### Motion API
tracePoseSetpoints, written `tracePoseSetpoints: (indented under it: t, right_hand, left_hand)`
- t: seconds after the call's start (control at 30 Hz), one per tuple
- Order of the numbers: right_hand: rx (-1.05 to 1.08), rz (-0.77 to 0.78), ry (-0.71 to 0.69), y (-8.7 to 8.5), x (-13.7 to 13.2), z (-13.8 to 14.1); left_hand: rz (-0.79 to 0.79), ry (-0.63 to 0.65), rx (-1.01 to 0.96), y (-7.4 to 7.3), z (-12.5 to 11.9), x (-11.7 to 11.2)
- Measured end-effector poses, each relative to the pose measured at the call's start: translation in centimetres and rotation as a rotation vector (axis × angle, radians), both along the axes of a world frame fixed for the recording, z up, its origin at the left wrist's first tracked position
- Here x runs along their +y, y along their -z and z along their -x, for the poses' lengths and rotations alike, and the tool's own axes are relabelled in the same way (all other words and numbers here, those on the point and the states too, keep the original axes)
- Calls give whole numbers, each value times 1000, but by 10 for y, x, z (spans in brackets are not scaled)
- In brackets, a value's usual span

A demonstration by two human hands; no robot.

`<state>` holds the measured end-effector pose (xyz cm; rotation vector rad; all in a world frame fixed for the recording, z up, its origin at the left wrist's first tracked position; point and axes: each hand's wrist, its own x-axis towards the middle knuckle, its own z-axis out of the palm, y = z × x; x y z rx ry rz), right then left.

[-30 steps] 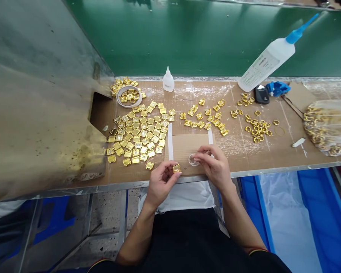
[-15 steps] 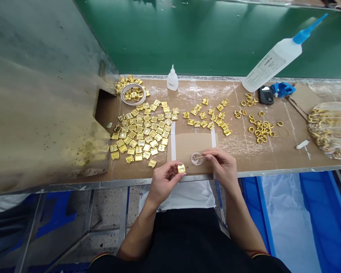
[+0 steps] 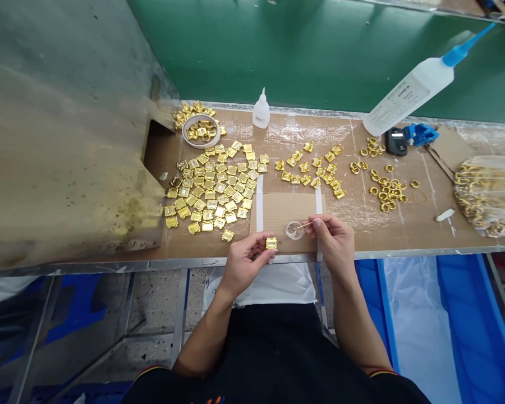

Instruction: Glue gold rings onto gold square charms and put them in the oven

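Observation:
Between thumb and fingers my left hand pinches a small gold metal piece at the table's front edge. My right hand grips a thin wooden stick, its tip down in a small clear round dish. That dish stands on a cardboard sheet taped down by white strips. Left of the sheet lie many flat gold pieces in loose rows. Beyond it, several gold pieces are spread out, some with rings attached.
Loose gold rings lie right, near a black device and a large blue-tipped bottle. A small white dropper bottle stands at the back. A tape roll rests among gold pieces. A metal box bounds the left; a filled bag lies right.
The camera view has shifted slightly. The gold piece in my left hand is now tilted more upright, facing me. The stick tip stays in the dish.

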<state>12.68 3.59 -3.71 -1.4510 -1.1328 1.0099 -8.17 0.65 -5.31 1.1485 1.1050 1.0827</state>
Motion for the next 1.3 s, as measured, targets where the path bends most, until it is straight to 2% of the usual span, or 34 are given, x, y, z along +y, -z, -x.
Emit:
tracePoseSetpoints:
  t: [0.23, 0.43, 0.57, 0.8, 1.07, 1.3]
  right_hand:
    - [-24, -18, 24, -3, -1, 3]
    - [-104, -124, 65, -19, -13, 12]
    - [-160, -174, -20, -27, -26, 24]
    - [-227, -243, -150, -20, -34, 37]
    - [-334, -237, -190, -19, -33, 40]
    - [-382, -322, -203, -20, -31, 42]
  left_hand:
    - [-8, 9, 6, -1, 1, 0]
    - [-18, 1, -21, 1, -1, 0]
    - [16, 0, -20, 2, -2, -1]
    - [56, 7, -42, 1, -2, -2]
    - [50, 11, -69, 2, -2, -3]
    - [46, 15, -64, 2, -2, -4]
